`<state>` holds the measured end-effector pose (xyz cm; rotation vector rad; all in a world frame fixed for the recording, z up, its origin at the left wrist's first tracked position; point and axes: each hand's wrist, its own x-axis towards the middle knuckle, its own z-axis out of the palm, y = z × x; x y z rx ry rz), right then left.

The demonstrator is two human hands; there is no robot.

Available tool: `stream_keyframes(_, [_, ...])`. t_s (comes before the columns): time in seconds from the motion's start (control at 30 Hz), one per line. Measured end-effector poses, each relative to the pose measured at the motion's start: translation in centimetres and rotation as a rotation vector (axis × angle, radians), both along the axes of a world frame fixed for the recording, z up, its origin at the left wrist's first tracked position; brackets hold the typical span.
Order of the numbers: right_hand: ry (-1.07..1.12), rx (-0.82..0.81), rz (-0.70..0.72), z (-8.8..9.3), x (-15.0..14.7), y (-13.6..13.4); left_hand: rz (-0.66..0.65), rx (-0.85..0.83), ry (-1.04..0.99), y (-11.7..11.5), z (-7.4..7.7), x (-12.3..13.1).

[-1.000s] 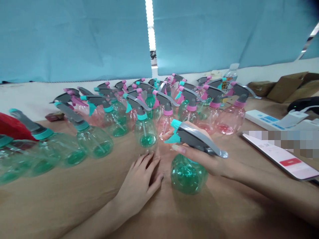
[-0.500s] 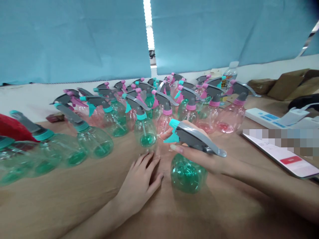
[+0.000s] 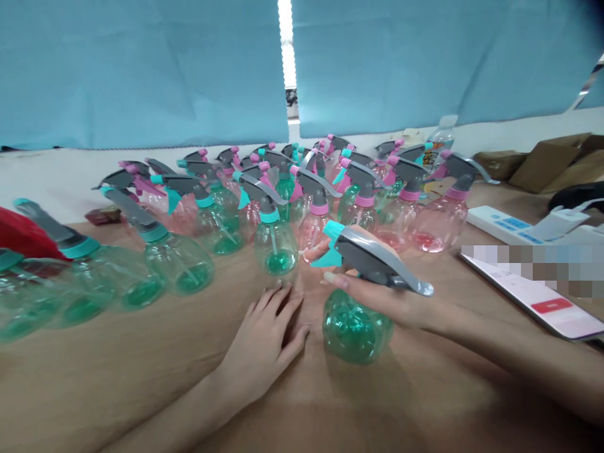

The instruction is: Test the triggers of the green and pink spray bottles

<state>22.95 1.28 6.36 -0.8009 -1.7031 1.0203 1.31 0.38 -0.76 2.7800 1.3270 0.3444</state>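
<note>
My right hand [image 3: 372, 296] is wrapped around the neck of a green see-through spray bottle [image 3: 356, 330], just below its grey head with turquoise nozzle and trigger. The bottle is tilted over the table, nozzle pointing left; whether its base touches the wood I cannot tell. Flat on the wooden table [image 3: 189, 365] lies my left hand [image 3: 268, 333], fingers stretched out and holding nothing. Just beyond its fingertips stands another green spray bottle [image 3: 276, 245]. Beside that one is a pink spray bottle [image 3: 315, 226] with a pink collar.
Several more green and pink spray bottles crowd the back, and a row of green bottles [image 3: 179, 264] runs along the left. To the right lie a phone [image 3: 533, 296] and a white power strip [image 3: 500, 223]. Behind them sits a cardboard box [image 3: 547, 163]. A blue sheet [image 3: 141, 69] covers the wall.
The view has shifted slightly. Both hands keep nearly the same place and grip, and the held spray bottle has barely moved.
</note>
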Motion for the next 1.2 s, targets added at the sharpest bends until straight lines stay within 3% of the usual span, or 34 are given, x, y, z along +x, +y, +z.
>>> stream_keyframes(0.67, [0.001, 0.002, 0.013, -0.42, 0.41, -0.06, 0.0, 0.012, -0.006, 0.16, 0.02, -0.13])
stream_keyframes(0.93, [-0.038, 0.091, -0.006, -0.28, 0.52, 0.08, 0.004, 0.0, 0.01, 0.22, 0.01, -0.12])
stream_keyframes(1.2, [-0.063, 0.007, 0.006, -0.03, 0.46, -0.22, 0.009, -0.007, -0.001, 0.0, 0.17, -0.05])
